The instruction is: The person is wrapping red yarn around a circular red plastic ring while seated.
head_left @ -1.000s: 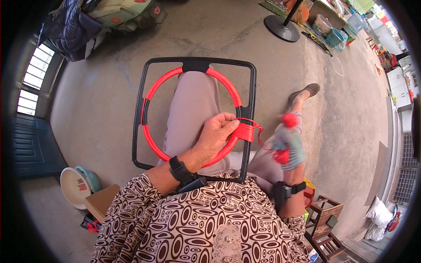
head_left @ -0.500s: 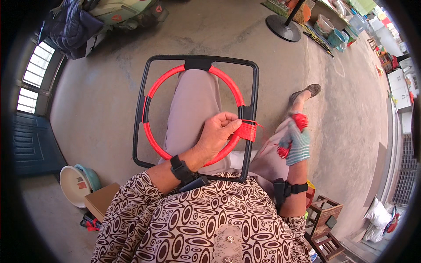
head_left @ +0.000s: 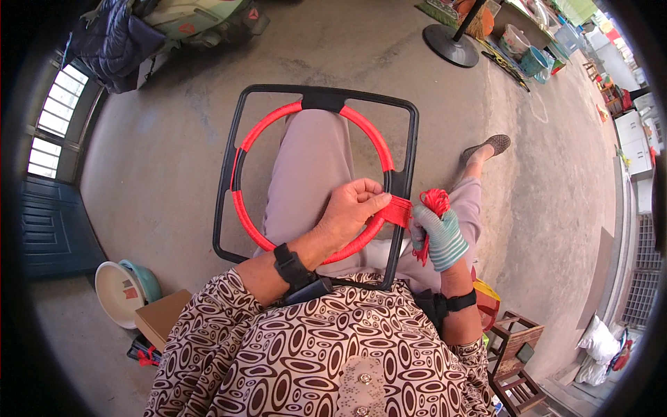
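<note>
A black square frame (head_left: pixel 414 132) with a round inner ring (head_left: pixel 260 130) rests across my lap. Red cord covers most of the ring, while black stretches show at the top and sides. On the right side, a flat band of red cord (head_left: pixel 397 210) spans from the ring to the outer bar. The thumb and fingers of my bare left hand (head_left: pixel 349 212) pinch this band at its inner end. My right hand (head_left: pixel 443 240), in a grey-green striped glove, grips a bundle of red cord (head_left: pixel 435 200) just outside the frame's right bar; loops stick out above and below the fist.
A cardboard box (head_left: pixel 161 316) and pale basins (head_left: pixel 117 295) stand at my left. To my right are a small wooden stool (head_left: pixel 514 340) and a red-yellow bag (head_left: pixel 486 302). Farther off are a round black stand base (head_left: pixel 450 46), buckets (head_left: pixel 533 61) and a parked scooter (head_left: pixel 198 21).
My right hand has swung left and up with the cord bundle, from beside my right leg to the frame's right bar. The frame has shifted slightly right; my left hand keeps its pinch.
</note>
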{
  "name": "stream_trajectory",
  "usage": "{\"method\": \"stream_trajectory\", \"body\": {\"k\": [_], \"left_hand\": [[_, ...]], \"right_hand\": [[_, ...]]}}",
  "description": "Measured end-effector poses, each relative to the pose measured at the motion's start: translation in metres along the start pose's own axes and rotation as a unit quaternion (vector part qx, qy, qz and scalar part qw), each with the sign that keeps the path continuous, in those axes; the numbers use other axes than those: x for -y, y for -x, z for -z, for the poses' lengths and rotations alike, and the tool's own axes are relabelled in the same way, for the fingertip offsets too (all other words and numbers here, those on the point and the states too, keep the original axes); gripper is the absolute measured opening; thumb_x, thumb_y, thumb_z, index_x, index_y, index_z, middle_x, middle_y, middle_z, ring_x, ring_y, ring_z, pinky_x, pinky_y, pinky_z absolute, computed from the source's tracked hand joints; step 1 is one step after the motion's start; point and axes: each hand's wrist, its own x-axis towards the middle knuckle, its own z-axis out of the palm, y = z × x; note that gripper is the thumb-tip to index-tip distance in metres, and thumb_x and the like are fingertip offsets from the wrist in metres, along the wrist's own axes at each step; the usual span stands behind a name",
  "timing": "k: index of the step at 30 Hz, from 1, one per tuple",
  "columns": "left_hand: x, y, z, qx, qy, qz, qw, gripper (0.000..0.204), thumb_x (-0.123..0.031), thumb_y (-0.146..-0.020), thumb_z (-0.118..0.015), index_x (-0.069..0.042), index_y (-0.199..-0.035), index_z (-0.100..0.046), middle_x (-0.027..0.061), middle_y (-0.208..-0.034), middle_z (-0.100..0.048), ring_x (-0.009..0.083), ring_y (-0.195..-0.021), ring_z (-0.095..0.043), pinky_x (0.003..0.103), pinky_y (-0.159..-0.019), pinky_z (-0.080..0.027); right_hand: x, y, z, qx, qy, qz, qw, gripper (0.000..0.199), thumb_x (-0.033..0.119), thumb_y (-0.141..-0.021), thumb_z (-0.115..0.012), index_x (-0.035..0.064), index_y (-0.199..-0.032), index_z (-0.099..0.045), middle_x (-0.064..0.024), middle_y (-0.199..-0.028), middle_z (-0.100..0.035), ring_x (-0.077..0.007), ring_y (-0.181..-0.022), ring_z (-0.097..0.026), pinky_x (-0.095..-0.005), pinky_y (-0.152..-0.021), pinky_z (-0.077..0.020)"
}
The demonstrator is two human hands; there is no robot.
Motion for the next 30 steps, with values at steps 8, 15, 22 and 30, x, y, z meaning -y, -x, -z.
{"method": "stream_trajectory", "body": {"k": [8,15,22,30], "left_hand": [[0.000,-0.002,0.001,-0.013,0.049,0.035,0.998,0.016,-0.021,-0.091,-0.055,-0.005,-0.087,-0.056,0.0010,-0.072,-0.059,0.0076,-0.055,-0.055,0.020,-0.047,-0.045],[-0.001,0.001,-0.001,-0.004,0.051,0.035,0.998,0.017,-0.021,-0.091,-0.055,-0.005,-0.088,-0.056,0.0014,-0.073,-0.059,0.0071,-0.058,-0.055,0.020,-0.050,-0.047],[0.004,0.005,0.002,-0.007,0.040,0.032,0.999,0.015,-0.019,-0.091,-0.055,-0.005,-0.087,-0.056,0.0011,-0.077,-0.059,0.0067,-0.063,-0.056,0.021,-0.055,-0.048],[0.009,0.007,0.002,0.017,-0.033,0.025,0.999,0.019,-0.021,-0.091,-0.056,-0.003,-0.085,-0.057,0.0027,-0.076,-0.060,0.0090,-0.063,-0.058,0.022,-0.054,-0.048]], "right_hand": [[0.005,-0.016,0.024,-0.128,0.043,0.100,0.986,0.013,0.013,-0.083,-0.060,0.0042,-0.092,-0.060,-0.0022,-0.062,-0.054,-0.0103,-0.047,-0.049,-0.0227,-0.043,-0.0408],[0.003,-0.018,-0.009,-0.019,0.110,0.079,0.991,0.015,0.003,-0.074,-0.069,0.0030,-0.086,-0.059,-0.0002,-0.073,-0.060,-0.0074,-0.062,-0.056,-0.0236,-0.055,-0.0483],[0.004,-0.004,-0.007,0.008,0.113,0.077,0.991,0.019,0.003,-0.073,-0.069,0.0021,-0.088,-0.056,-0.0021,-0.072,-0.059,-0.0093,-0.061,-0.058,-0.0245,-0.055,-0.0504],[-0.016,-0.001,0.023,-0.006,0.053,0.123,0.991,0.014,0.019,-0.086,-0.057,0.0054,-0.087,-0.057,-0.0031,-0.073,-0.059,-0.0107,-0.061,-0.057,-0.0247,-0.049,-0.0464]]}}
